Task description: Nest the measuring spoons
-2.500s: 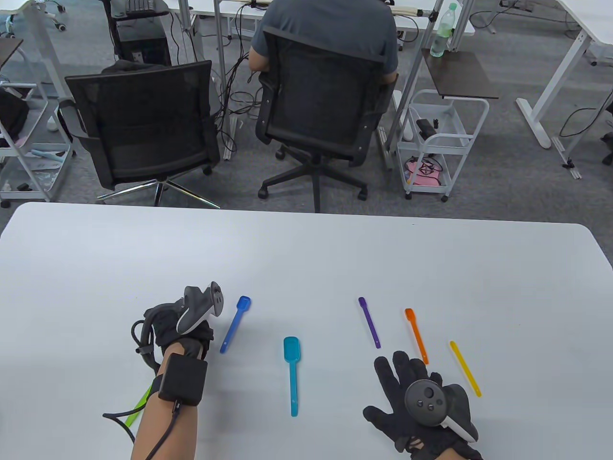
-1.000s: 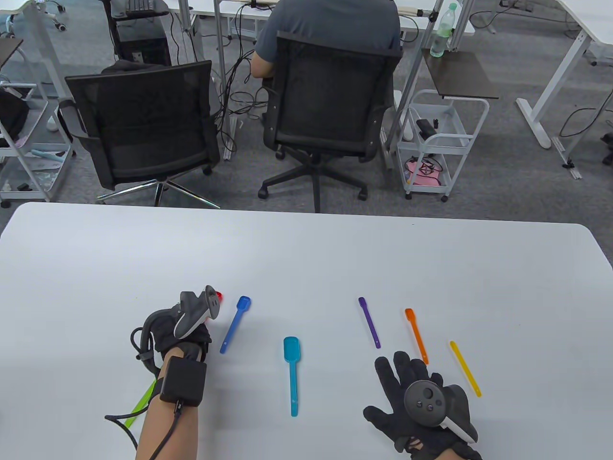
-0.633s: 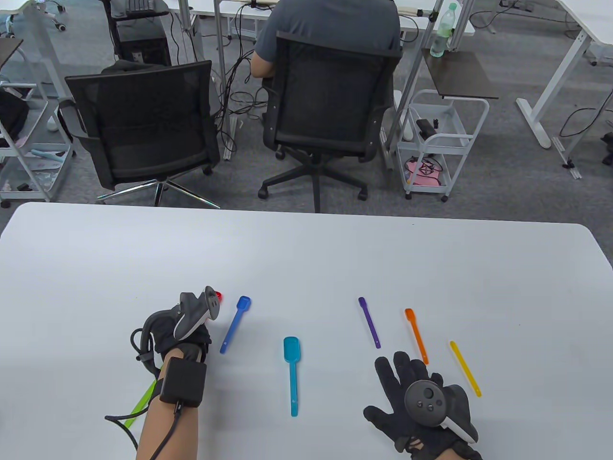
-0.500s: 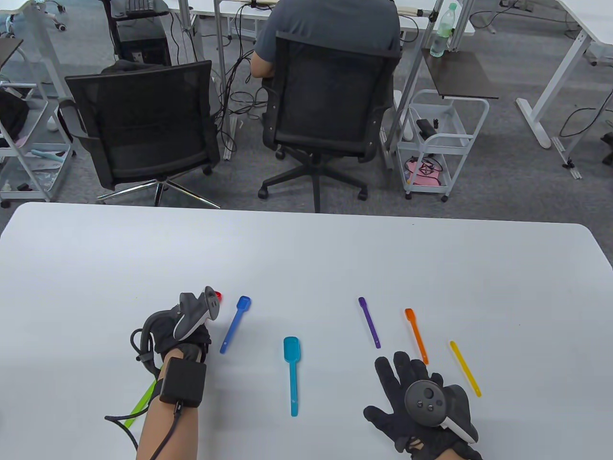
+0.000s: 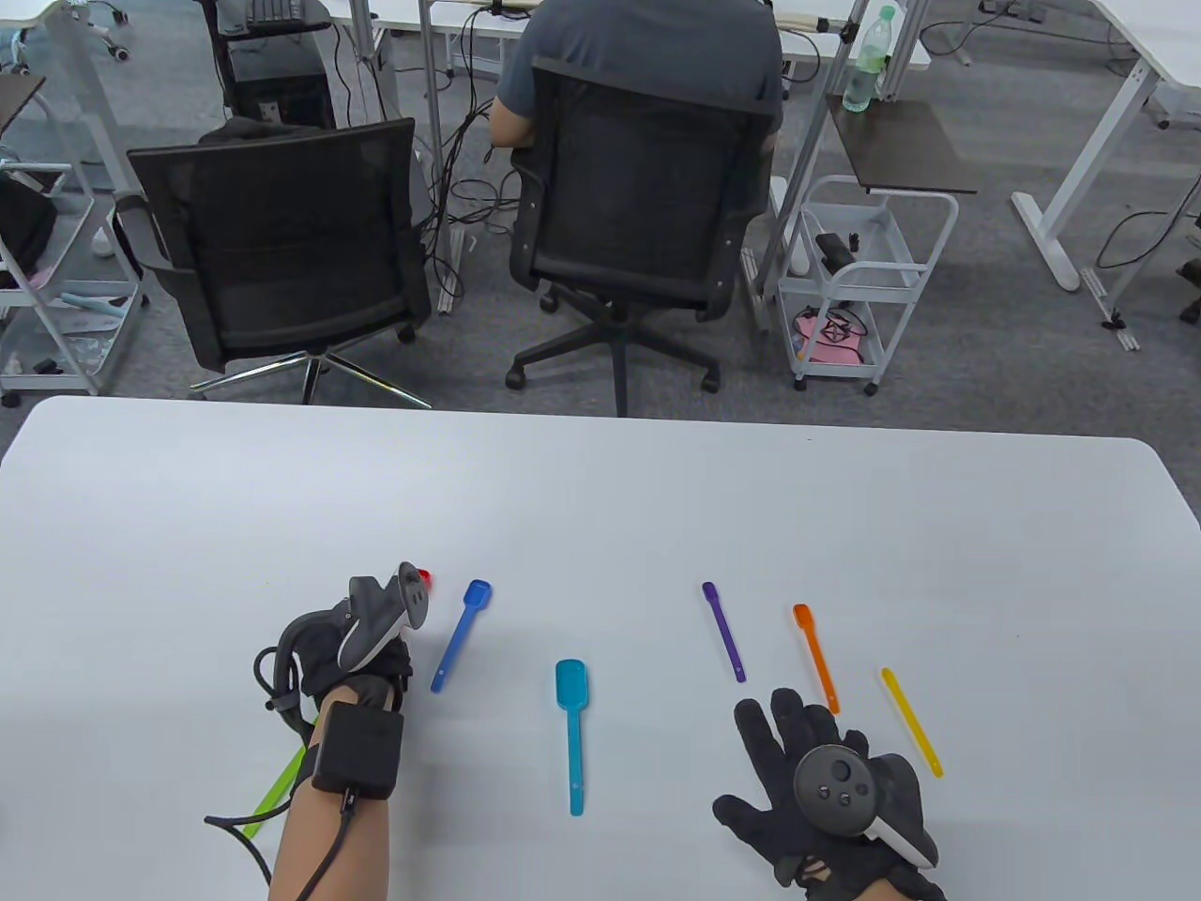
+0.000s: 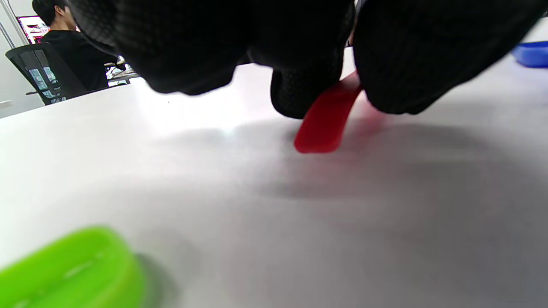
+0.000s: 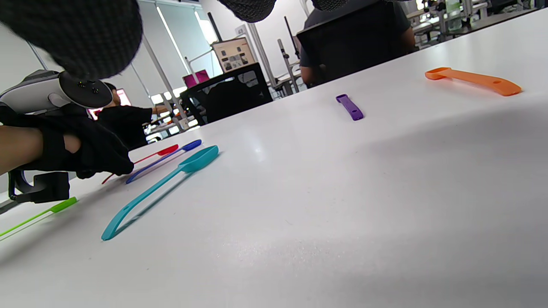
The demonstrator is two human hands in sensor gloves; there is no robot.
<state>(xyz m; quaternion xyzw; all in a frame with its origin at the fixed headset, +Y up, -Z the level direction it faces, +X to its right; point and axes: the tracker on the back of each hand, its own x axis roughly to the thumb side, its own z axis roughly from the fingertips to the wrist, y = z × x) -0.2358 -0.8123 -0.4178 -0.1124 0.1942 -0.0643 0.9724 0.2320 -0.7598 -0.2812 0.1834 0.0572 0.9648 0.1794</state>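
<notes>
My left hand [image 5: 333, 648] pinches the handle of a red spoon [image 6: 325, 122] low over the white table [image 5: 600, 507]. Its red bowl [image 5: 427, 576] peeks out beside the tracker, and the spoon also shows in the right wrist view [image 7: 167, 150]. A blue spoon [image 5: 460, 636] lies just right of that hand, and a teal spoon [image 5: 572, 727] lies further right. A green spoon [image 5: 277, 786] lies partly under my left forearm. My right hand [image 5: 807, 788] rests flat with fingers spread, holding nothing. Purple [image 5: 724, 631], orange [image 5: 816, 657] and yellow [image 5: 912, 721] spoons lie ahead of it.
Two black office chairs [image 5: 281, 244] stand beyond the table's far edge, with a seated person [image 5: 647, 38] in one. A white cart [image 5: 863, 282] stands at the back right. All the spoons lie in the near half of the table.
My left hand has closed on the red spoon and shifted slightly left, so the red bowl now shows beside the tracker. My right hand and the other spoons have not moved.
</notes>
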